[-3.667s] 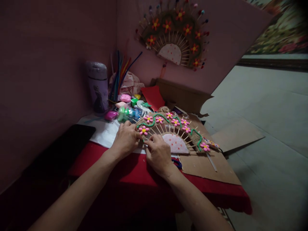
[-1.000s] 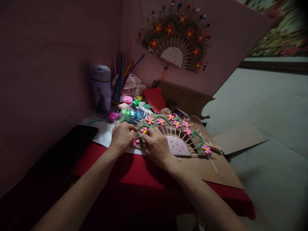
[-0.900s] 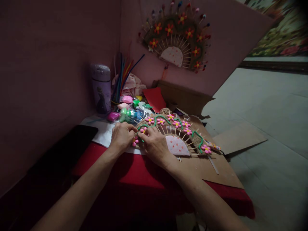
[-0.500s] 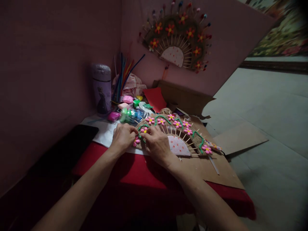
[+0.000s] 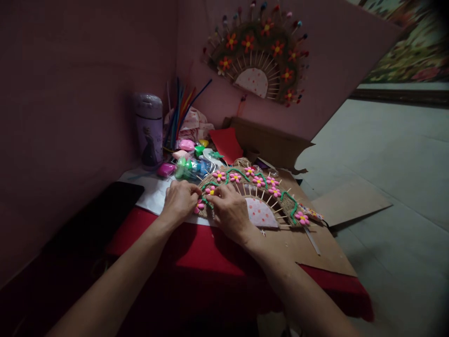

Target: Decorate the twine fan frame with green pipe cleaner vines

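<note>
A half-round fan of thin sticks and woven twine (image 5: pixel 242 175) lies on the table, decorated with pink clay flowers (image 5: pixel 235 177) and wavy green pipe cleaners (image 5: pixel 289 199). At its left end, my left hand (image 5: pixel 180 201) is closed in a pinch on a curved green pipe cleaner (image 5: pixel 207 202). My right hand (image 5: pixel 229 208) rests over the fan just beside it, thumb and forefinger closed on the same strip. The fingers partly cover a pink flower (image 5: pixel 210 190). A dotted white half-circle (image 5: pixel 260 213) forms the fan's base.
Behind the fan lie bagged coloured clay packs (image 5: pixel 189 167), a red sheet (image 5: pixel 227 144) and upright pipe cleaners (image 5: pixel 178 114). A purple flask (image 5: pixel 149 131) stands at the back left. Cardboard (image 5: pixel 322 252) lies under the fan's right side. A similar fan (image 5: pixel 257 56) hangs on the wall.
The fingertips have shifted very slightly at the green pipe cleaner, the right thumb a little; both hands otherwise stay at the fan's left end.
</note>
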Demonstrator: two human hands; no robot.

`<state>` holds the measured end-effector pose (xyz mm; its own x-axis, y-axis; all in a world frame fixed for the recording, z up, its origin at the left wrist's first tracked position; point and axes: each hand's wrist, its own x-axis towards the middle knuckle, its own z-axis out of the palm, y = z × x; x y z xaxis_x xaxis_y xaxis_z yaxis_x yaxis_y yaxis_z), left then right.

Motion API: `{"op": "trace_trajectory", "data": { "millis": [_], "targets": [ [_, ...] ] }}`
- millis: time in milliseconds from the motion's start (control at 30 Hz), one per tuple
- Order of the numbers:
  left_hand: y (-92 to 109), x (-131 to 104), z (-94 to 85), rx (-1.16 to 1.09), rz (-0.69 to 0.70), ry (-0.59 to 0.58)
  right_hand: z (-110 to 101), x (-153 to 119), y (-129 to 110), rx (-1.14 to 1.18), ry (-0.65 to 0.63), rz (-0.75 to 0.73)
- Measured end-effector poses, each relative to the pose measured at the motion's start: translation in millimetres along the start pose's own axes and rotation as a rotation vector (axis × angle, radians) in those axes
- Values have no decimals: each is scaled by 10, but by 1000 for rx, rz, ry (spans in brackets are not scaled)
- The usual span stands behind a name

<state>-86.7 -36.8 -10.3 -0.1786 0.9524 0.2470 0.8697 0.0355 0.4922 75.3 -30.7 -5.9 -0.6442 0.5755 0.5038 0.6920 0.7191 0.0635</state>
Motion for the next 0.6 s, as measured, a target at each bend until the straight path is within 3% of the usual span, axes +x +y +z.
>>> {"op": "trace_trajectory", "data": {
  "millis": [267, 600],
  "targets": [
    [-8, 3, 9, -19, 7, 4, 67, -20, -4, -16, -49, -44],
    [-22, 12, -5, -102, 6, 38, 34, -71, 0, 19, 22, 34]
  ]
}}
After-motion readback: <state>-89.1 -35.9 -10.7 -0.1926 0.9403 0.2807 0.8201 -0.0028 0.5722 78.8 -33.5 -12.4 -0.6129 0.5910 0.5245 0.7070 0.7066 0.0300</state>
